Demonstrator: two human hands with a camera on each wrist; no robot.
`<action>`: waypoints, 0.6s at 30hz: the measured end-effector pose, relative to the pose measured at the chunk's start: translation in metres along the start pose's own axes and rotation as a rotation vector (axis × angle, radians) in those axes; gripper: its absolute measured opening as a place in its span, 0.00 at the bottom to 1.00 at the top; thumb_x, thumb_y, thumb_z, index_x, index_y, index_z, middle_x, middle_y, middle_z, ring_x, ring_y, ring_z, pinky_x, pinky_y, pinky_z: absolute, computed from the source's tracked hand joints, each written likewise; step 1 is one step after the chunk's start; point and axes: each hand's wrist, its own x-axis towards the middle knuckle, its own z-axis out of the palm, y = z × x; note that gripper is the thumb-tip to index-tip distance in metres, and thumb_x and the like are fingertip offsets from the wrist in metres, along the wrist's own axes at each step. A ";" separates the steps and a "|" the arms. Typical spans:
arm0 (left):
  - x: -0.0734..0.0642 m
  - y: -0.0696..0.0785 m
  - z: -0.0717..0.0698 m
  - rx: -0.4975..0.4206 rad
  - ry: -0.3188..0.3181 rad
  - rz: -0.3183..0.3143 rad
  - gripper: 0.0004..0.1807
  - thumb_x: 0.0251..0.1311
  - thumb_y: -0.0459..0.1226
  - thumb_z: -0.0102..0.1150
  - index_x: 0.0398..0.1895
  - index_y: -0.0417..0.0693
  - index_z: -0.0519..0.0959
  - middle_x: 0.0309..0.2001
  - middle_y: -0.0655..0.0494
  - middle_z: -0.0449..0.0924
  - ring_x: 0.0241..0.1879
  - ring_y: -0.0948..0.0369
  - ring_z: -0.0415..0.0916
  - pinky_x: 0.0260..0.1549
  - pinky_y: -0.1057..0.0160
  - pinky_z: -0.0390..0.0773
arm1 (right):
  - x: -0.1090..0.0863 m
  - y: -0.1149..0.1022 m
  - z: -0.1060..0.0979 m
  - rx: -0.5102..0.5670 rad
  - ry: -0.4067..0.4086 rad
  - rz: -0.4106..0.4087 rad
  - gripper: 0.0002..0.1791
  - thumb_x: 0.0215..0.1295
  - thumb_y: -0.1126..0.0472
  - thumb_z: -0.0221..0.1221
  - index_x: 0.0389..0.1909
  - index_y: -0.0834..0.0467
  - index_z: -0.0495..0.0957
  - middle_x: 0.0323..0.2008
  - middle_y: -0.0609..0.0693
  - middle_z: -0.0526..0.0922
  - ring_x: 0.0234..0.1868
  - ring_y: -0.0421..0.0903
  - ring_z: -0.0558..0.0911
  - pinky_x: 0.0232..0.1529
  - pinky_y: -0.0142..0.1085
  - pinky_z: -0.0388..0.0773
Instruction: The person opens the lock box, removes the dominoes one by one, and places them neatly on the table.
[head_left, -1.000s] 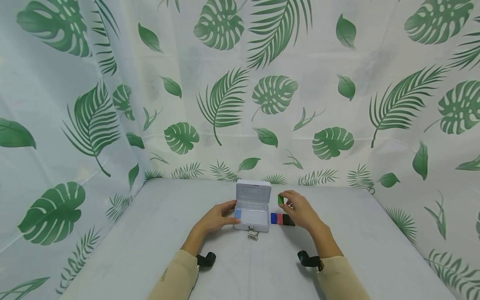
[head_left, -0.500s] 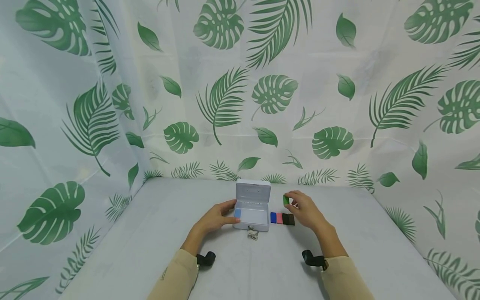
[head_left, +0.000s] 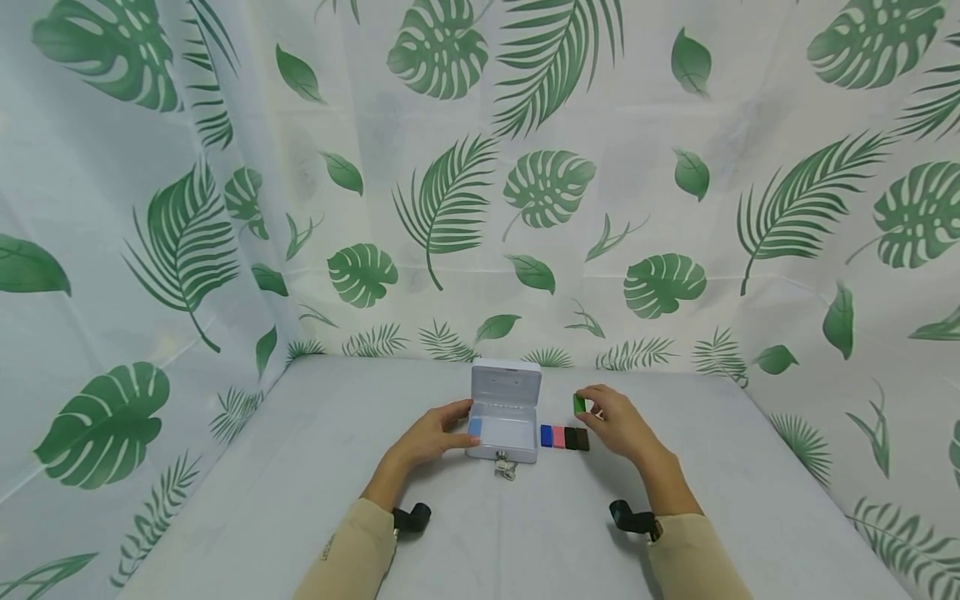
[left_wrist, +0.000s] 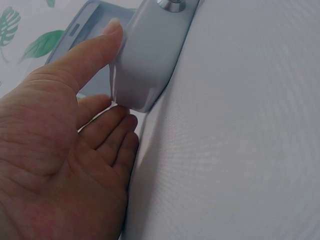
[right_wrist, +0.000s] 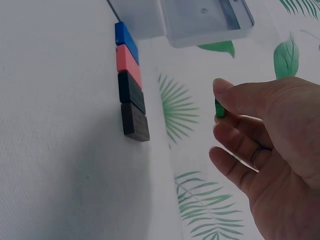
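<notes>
My right hand (head_left: 613, 417) pinches a small green block (head_left: 579, 404) between thumb and fingertips, raised behind a row of blocks. In the right wrist view only a sliver of the green block (right_wrist: 219, 109) shows between the thumb and a finger. At the left side of a pale grey cash box (head_left: 506, 456) rests my left hand (head_left: 423, 437), its thumb along the rim near the front corner and its fingers against the side wall. The box's lid (head_left: 506, 386) stands raised at the back. A light blue patch (head_left: 476, 427) shows at the left inside the box.
To the right of the box lie a blue block (head_left: 547, 436), a pink block (head_left: 558, 437), a black block (head_left: 571, 438) and a dark brown block (head_left: 582, 439), side by side. Keys (head_left: 506, 471) hang at the box's front lock. A leaf-patterned curtain (head_left: 480, 250) surrounds the white table.
My right hand has moved to the right with the green block, away from the box, and the dark brown block now shows fully. The left hand and box have stayed put.
</notes>
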 end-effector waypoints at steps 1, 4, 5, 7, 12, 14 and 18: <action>0.000 0.000 0.000 0.000 -0.001 -0.001 0.44 0.60 0.48 0.75 0.79 0.51 0.67 0.77 0.50 0.69 0.77 0.46 0.63 0.77 0.41 0.62 | 0.000 0.001 0.000 0.000 -0.005 -0.001 0.22 0.73 0.60 0.63 0.65 0.62 0.77 0.61 0.60 0.80 0.48 0.51 0.80 0.46 0.42 0.85; 0.000 0.000 0.000 0.000 0.002 -0.003 0.44 0.60 0.48 0.76 0.78 0.51 0.67 0.76 0.50 0.69 0.77 0.46 0.63 0.77 0.41 0.62 | -0.002 0.002 -0.002 0.005 -0.015 -0.005 0.22 0.73 0.61 0.64 0.65 0.63 0.78 0.60 0.60 0.81 0.46 0.50 0.80 0.43 0.40 0.84; 0.000 0.000 0.000 -0.001 0.002 -0.004 0.44 0.60 0.48 0.76 0.78 0.51 0.67 0.76 0.50 0.69 0.77 0.46 0.63 0.77 0.41 0.62 | -0.003 0.002 -0.003 0.011 -0.017 -0.003 0.22 0.72 0.61 0.64 0.65 0.62 0.78 0.59 0.59 0.81 0.46 0.49 0.79 0.43 0.39 0.83; 0.000 0.000 0.000 -0.003 0.002 -0.007 0.44 0.60 0.48 0.76 0.78 0.51 0.67 0.76 0.51 0.69 0.77 0.46 0.63 0.77 0.42 0.62 | -0.004 0.003 -0.004 0.016 -0.018 -0.010 0.22 0.71 0.62 0.65 0.64 0.64 0.78 0.58 0.60 0.82 0.45 0.49 0.79 0.41 0.38 0.83; 0.000 0.000 0.000 -0.007 0.001 -0.006 0.44 0.60 0.47 0.75 0.78 0.50 0.67 0.76 0.51 0.69 0.78 0.46 0.63 0.77 0.41 0.61 | -0.005 0.006 -0.006 0.022 -0.022 -0.023 0.22 0.70 0.63 0.66 0.62 0.66 0.79 0.56 0.61 0.83 0.42 0.49 0.79 0.39 0.36 0.81; 0.000 0.000 0.000 -0.008 0.001 -0.006 0.44 0.60 0.47 0.75 0.78 0.50 0.67 0.76 0.50 0.69 0.78 0.46 0.63 0.77 0.41 0.61 | -0.006 0.009 -0.006 0.017 -0.028 -0.026 0.21 0.70 0.64 0.66 0.61 0.67 0.79 0.56 0.62 0.83 0.42 0.48 0.79 0.38 0.35 0.80; -0.001 0.001 0.000 -0.005 0.000 -0.003 0.44 0.61 0.47 0.75 0.79 0.50 0.66 0.77 0.50 0.69 0.78 0.45 0.63 0.77 0.41 0.62 | -0.006 0.014 -0.006 0.017 -0.030 -0.007 0.21 0.70 0.64 0.66 0.61 0.66 0.79 0.54 0.61 0.84 0.41 0.47 0.79 0.36 0.36 0.78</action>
